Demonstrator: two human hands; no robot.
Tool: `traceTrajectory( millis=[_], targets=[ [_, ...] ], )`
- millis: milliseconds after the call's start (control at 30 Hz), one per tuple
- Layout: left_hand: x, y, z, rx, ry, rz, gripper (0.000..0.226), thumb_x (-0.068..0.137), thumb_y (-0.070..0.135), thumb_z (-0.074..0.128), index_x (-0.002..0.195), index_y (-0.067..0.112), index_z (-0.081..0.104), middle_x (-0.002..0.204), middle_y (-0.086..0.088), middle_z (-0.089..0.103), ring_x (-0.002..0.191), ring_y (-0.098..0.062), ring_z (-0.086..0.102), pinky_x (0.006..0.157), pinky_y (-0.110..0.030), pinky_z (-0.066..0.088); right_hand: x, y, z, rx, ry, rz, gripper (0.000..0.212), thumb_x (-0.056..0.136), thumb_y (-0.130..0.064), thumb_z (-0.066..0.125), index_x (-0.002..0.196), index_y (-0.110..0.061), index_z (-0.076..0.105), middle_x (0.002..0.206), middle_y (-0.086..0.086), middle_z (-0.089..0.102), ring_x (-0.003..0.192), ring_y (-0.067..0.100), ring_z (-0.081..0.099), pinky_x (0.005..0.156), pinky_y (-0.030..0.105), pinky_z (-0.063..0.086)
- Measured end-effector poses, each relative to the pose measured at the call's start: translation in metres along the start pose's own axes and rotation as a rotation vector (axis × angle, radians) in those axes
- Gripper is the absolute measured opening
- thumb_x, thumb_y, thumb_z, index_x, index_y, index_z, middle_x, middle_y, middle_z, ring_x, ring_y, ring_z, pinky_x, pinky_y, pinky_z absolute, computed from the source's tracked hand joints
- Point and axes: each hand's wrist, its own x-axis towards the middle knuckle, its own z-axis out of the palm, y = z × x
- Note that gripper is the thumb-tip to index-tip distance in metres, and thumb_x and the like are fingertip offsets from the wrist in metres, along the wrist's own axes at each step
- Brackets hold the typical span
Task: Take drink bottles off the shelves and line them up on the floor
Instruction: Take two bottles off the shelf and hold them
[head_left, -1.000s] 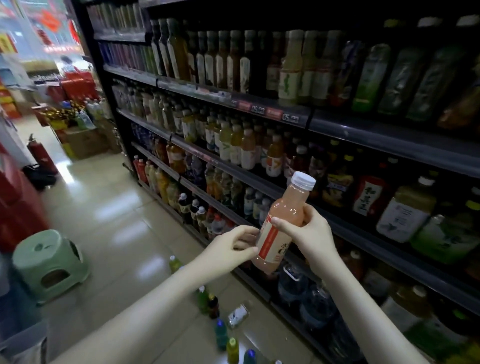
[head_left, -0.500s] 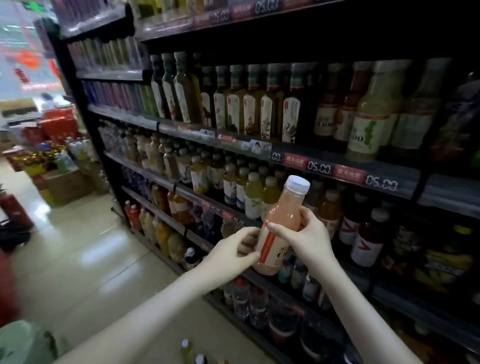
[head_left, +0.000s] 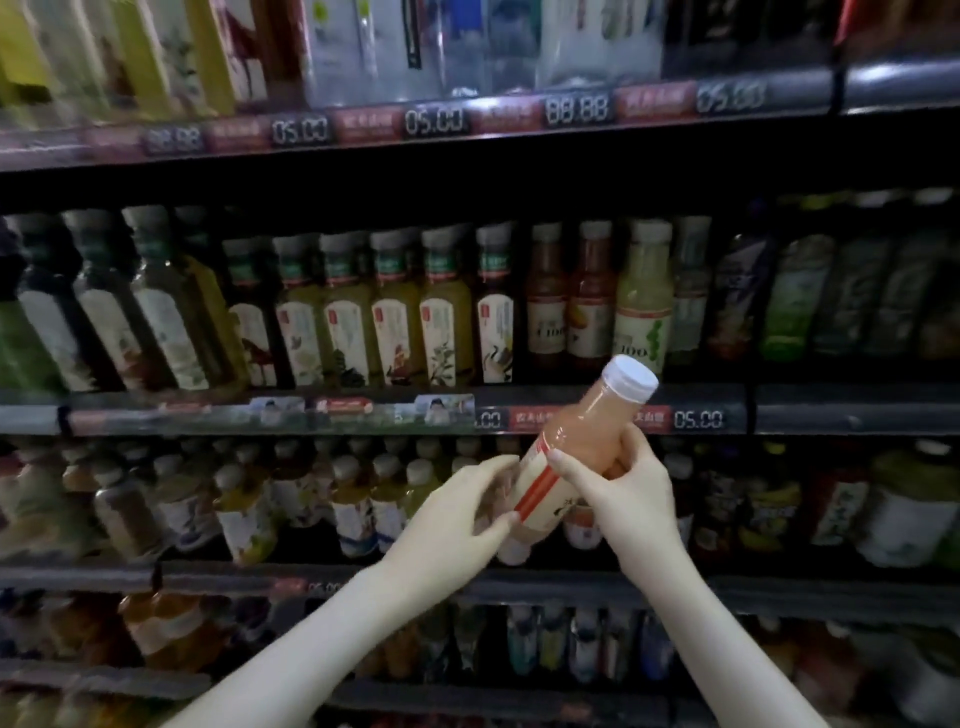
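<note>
Both hands grip tilted pink bottle (head_left: 582, 457) (white cap upper right) centre frame: left hand (head_left: 457, 519) low, right hand (head_left: 618, 488) mid-body; stocked shelves (head_left: 363, 415) behind.

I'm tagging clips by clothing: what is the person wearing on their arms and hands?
Nothing visible: left hand and right hand ungloved, left forearm and right forearm bare to the frame's lower edge; no sleeves, watch, bracelet or rings show.

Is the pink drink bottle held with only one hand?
No, the right hand grips the pink drink bottle around its middle, and the left hand holds its lower end.
</note>
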Motion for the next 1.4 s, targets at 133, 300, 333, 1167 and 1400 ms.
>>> traceTrajectory(
  millis=[133, 300, 333, 1167, 1400],
  targets=[
    [0.031, 0.018, -0.006, 0.068, 0.063, 0.188, 0.066, 0.090, 0.036, 0.061, 0.146, 0.036, 0.027, 0.139, 0.021, 0.040, 0.128, 0.003, 0.038, 0.105, -0.019, 0.037, 0.012, -0.027, -0.008, -0.040, 0.084, -0.082, 0.048, 0.070, -0.027, 0.083, 0.109, -0.034, 0.057, 0.097, -0.016, 0.068, 0.090, -0.004, 0.063, 0.070, 0.013, 0.049],
    [0.072, 0.060, -0.004, -0.122, 0.188, 0.204, 0.060, 0.074, 0.050, 0.065, 0.127, 0.042, 0.039, 0.115, 0.016, 0.057, 0.104, -0.007, 0.057, 0.088, -0.035, 0.051, 0.029, -0.052, -0.014, -0.097, 0.048, -0.188, 0.047, 0.066, -0.022, 0.086, 0.104, -0.034, 0.061, 0.093, -0.013, 0.071, 0.086, -0.004, 0.066, 0.070, 0.014, 0.051],
    [0.081, 0.066, -0.005, -0.131, 0.203, 0.191, 0.059, 0.072, 0.050, 0.066, 0.125, 0.040, 0.042, 0.113, 0.014, 0.058, 0.101, -0.010, 0.059, 0.087, -0.037, 0.052, 0.035, -0.057, -0.015, -0.109, 0.031, -0.201, 0.046, 0.067, -0.022, 0.085, 0.102, -0.036, 0.059, 0.094, -0.013, 0.071, 0.086, -0.004, 0.065, 0.070, 0.015, 0.052],
    [0.213, 0.043, 0.044, -0.221, 0.719, -0.142, 0.073, 0.078, 0.041, 0.074, 0.133, 0.009, 0.037, 0.128, -0.010, 0.045, 0.120, -0.025, 0.047, 0.094, -0.035, 0.044, 0.187, 0.012, -0.035, -0.442, 0.116, -0.105, 0.097, 0.084, -0.027, 0.070, 0.150, -0.027, -0.001, 0.143, 0.013, 0.042, 0.125, 0.029, 0.048, 0.098, 0.039, 0.046],
    [0.227, 0.048, 0.045, 0.328, 0.657, -0.220, 0.100, 0.079, 0.048, 0.071, 0.143, -0.010, 0.020, 0.129, -0.027, 0.046, 0.118, -0.037, 0.051, 0.086, -0.039, 0.051, 0.199, 0.019, -0.051, -0.503, 0.038, -0.150, 0.098, 0.083, -0.032, 0.070, 0.150, -0.022, 0.000, 0.132, 0.006, 0.052, 0.115, 0.024, 0.055, 0.087, 0.029, 0.047]
  ],
)
